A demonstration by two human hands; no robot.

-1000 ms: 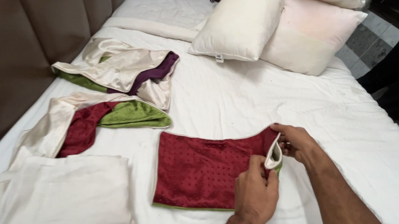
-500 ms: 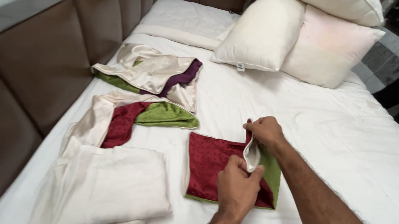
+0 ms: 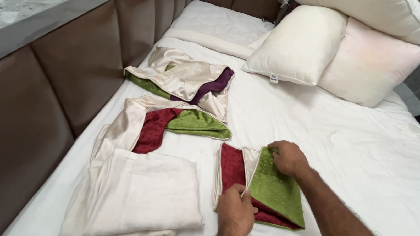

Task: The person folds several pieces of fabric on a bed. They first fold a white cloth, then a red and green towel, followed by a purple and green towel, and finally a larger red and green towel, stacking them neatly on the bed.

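A red-and-green cloth (image 3: 265,190) on the bed (image 3: 363,162) is being pinched by both hands (image 3: 235,213) (image 3: 289,157); fingertips are being hidden by folds.

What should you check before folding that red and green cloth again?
1. Left hand pins the cloth at the fold: ok.
2. Right hand grips the top green corner: ok.
3. Green flap lies flat: ok.
4. Edges line up: not ok, red shows along the bottom.
5. Sheet beside it free of other things: ok.
6. Cream pile is apart from the cloth: ok.
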